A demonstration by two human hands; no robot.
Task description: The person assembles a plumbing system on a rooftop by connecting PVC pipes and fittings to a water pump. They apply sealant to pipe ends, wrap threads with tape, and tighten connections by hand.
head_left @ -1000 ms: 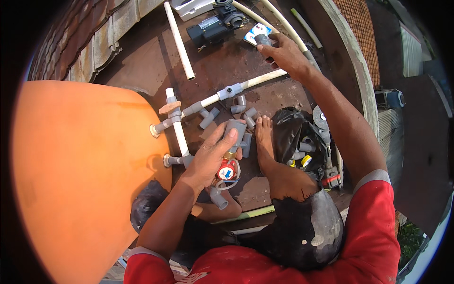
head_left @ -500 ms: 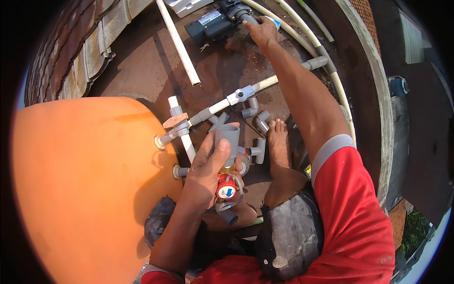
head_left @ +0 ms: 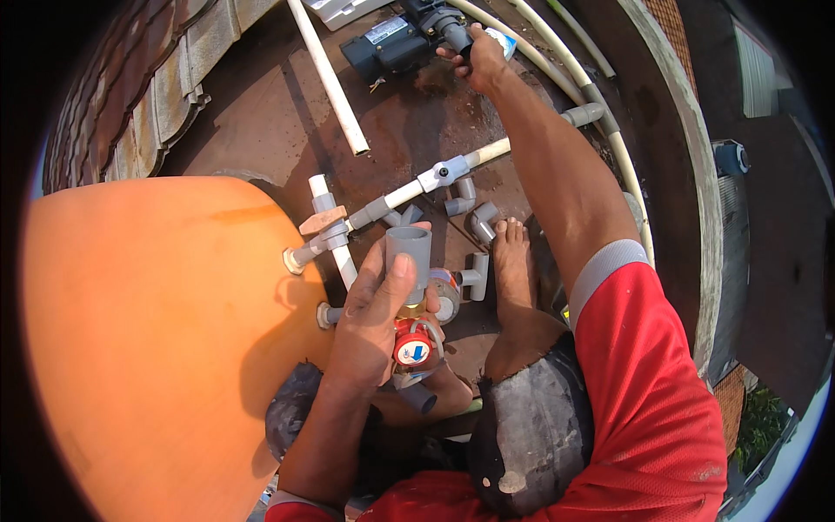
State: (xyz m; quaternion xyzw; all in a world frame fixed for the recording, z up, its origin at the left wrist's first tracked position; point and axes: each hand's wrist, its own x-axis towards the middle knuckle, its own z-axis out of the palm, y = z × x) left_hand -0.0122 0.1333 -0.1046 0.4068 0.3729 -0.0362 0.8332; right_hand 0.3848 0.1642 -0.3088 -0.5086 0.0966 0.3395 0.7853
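My left hand (head_left: pixel 376 300) is wrapped round a grey plastic pipe socket (head_left: pixel 410 248), held upright with its open end up. Below the socket, a brass thread joins it to a red valve-like fitting (head_left: pixel 412 348) with a round face bearing a blue arrow and a looped grey cable. At the far end, my right hand (head_left: pixel 480 61) grips the grey pipe elbow (head_left: pixel 454 36) on the dark electric pump (head_left: pixel 391 45), fingers curled under its end. Several loose grey elbows and a tee (head_left: pixel 475 277) lie between my left hand and my bare foot (head_left: pixel 513 270).
A large orange tank (head_left: pixel 156 339) fills the left side, with pipe outlets on its flank. White pipe with a grey ball valve (head_left: pixel 444 172) crosses the floor. A loose white pipe (head_left: pixel 329 78) lies beyond it. A curved hose (head_left: pixel 570 65) runs along the right wall (head_left: pixel 687 148).
My right hand has shifted slightly right on the pump's elbow, and its fingers now curl beneath the end. My left hand, with the socket and red fitting, has moved slightly left.
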